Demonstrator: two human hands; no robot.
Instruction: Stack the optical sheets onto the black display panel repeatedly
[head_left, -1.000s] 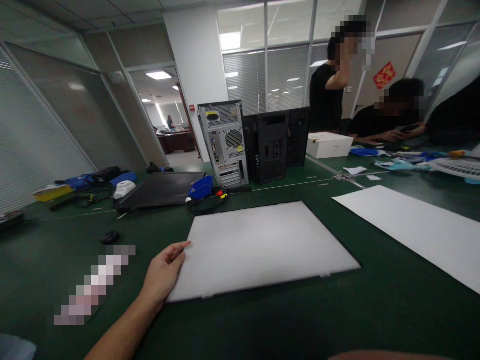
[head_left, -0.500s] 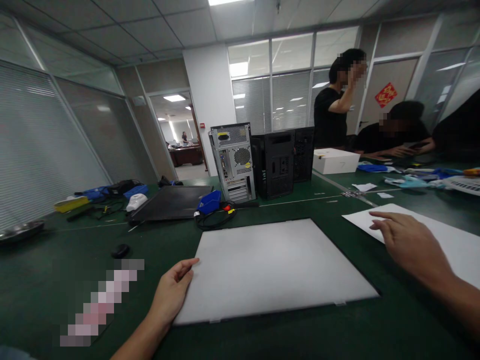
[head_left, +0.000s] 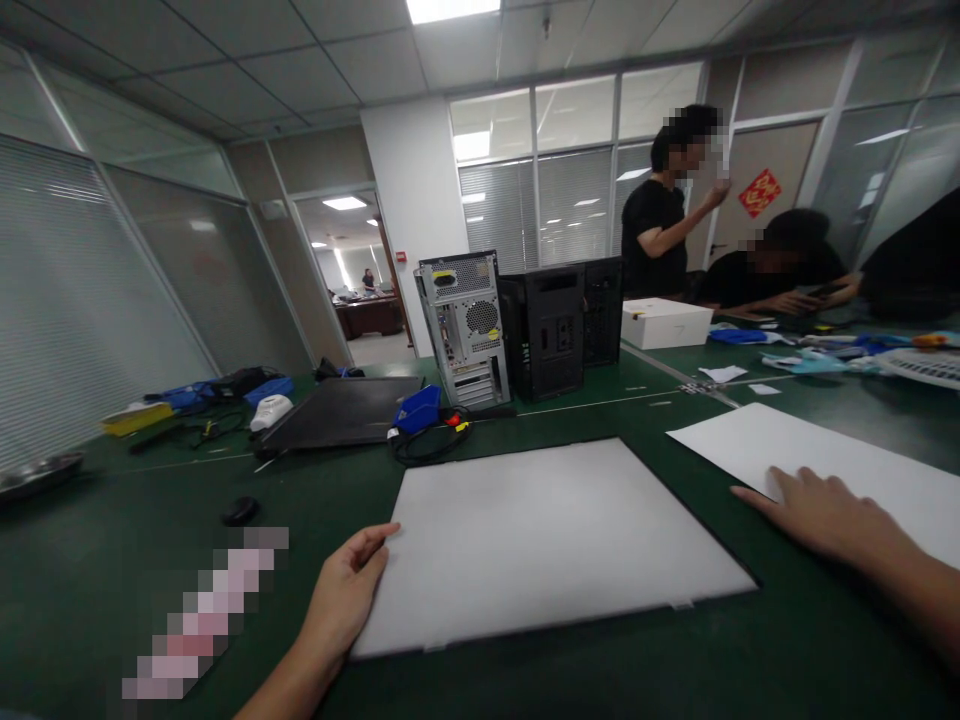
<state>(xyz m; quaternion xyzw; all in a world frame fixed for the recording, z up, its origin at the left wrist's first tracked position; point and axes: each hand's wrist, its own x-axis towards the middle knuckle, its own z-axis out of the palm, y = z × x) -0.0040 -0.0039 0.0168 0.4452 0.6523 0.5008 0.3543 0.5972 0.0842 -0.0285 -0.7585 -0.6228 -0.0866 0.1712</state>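
- Your left hand [head_left: 346, 592] grips the left edge of the panel [head_left: 555, 540], forefinger and thumb at its rim; the other fingers are curled and partly hidden.
- Your right hand [head_left: 832, 515] is open, thumb apart from the fingers, over the near edge of the sheet [head_left: 870, 455]; whether it presses down cannot be told.
- Panel: lies flat on the green table [head_left: 570, 685], between your hands. Face matte white and plain, faintly grey towards the edges; thin dark border; two small pale tabs on the near side.
- Your left hand covers part of the panel's left edge. The sheet, plain white, is cut off at the right of the view.
- Strip [head_left: 206, 615] left of your left hand: pixelated, not identifiable.
- White box [head_left: 666, 325] beyond the panel: a "7" on its side.
- Red sign [head_left: 760, 193] on the far door: gold characters, illegible.
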